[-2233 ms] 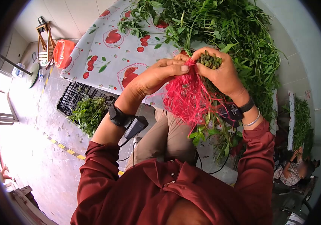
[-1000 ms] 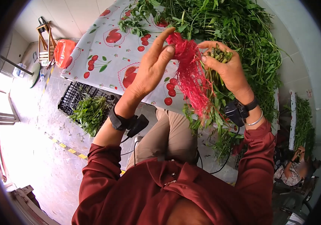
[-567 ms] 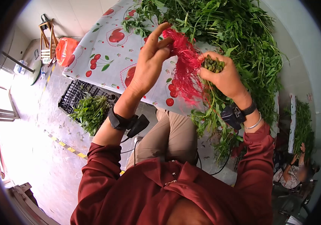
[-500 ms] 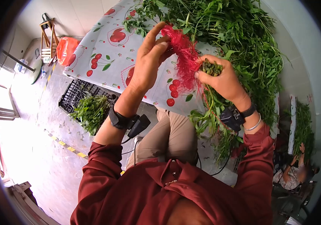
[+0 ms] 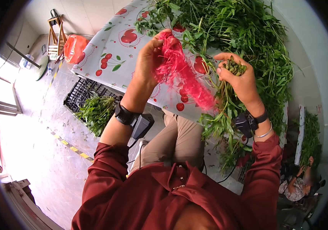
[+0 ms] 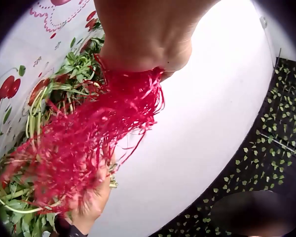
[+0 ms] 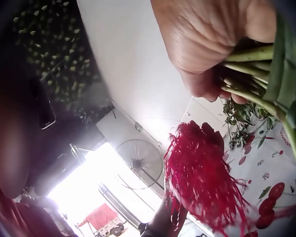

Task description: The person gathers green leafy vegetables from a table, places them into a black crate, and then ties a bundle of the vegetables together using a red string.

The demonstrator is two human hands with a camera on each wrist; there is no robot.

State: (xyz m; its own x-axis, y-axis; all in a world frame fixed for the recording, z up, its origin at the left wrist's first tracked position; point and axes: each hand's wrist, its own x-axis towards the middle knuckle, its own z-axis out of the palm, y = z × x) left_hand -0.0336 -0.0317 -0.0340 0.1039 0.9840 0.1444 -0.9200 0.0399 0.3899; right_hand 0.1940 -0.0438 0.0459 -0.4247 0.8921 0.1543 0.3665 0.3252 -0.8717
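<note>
My left hand [image 5: 145,63] grips the top of a bundle of thin red plastic strips [image 5: 177,67] over the near part of the table. The strips trail down and right toward the other hand, and in the left wrist view the loose strands [image 6: 113,108] hang below the palm. My right hand [image 5: 245,82] holds a bunch of leafy greens [image 5: 225,109] around its stems. The cut stem ends [image 5: 234,66] poke up between thumb and forefinger, while the leaves hang below. In the right wrist view the green stems [image 7: 256,66] pass through the curled fingers.
A big heap of loose greens [image 5: 244,34] covers the back right of the table, which has a fruit-patterned cloth [image 5: 133,53]. On the floor at left stands a black crate [image 5: 77,94] with greens [image 5: 97,113]. Another person [image 5: 298,184] sits at far right.
My hands were together at the red strips. They have since parted, the left drawing the strips up and leftward. The strips now swing lower right; the right hand still holds the greens.
</note>
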